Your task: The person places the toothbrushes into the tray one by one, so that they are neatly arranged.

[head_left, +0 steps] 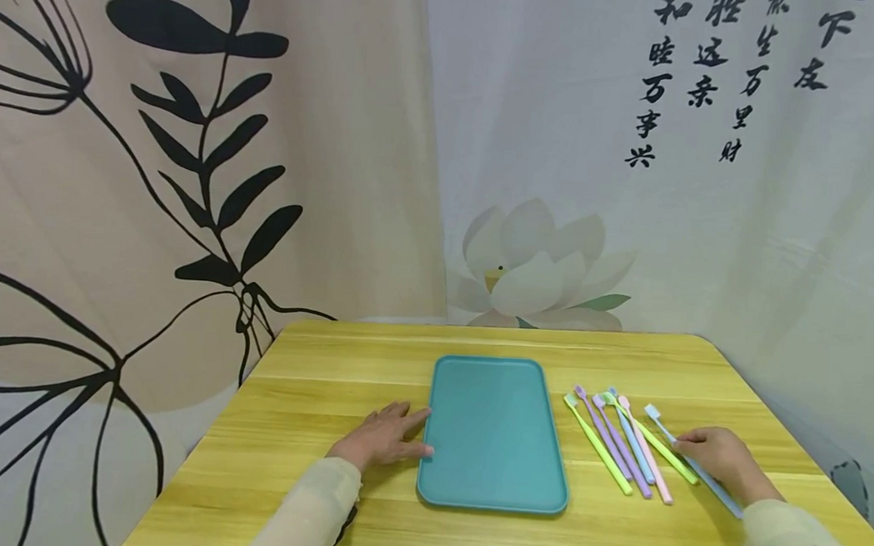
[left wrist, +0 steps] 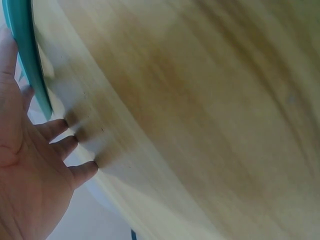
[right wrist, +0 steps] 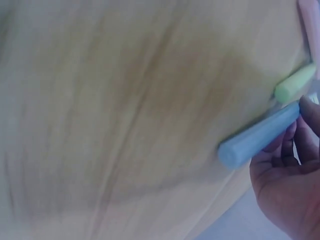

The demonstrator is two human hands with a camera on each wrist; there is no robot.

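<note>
My right hand (head_left: 722,459) pinches the handle of a blue toothbrush (right wrist: 257,135) at the right of the table. Its pale head points up and left in the head view, and its handle end comes out below the hand. Several toothbrushes in green, purple, blue and pink lie just left of it, including a purple toothbrush (head_left: 610,438) and a pink toothbrush (head_left: 647,457). A teal tray (head_left: 495,435) lies flat in the middle. With fingers spread, my left hand (head_left: 382,438) touches the tray's left edge; the left wrist view shows other fingertips on the wood.
The wooden table (head_left: 302,390) has rounded far corners. Behind it hangs a pale curtain (head_left: 360,176) with plant prints, a lotus and dark writing. A green toothbrush (head_left: 599,446) lies closest to the tray's right side.
</note>
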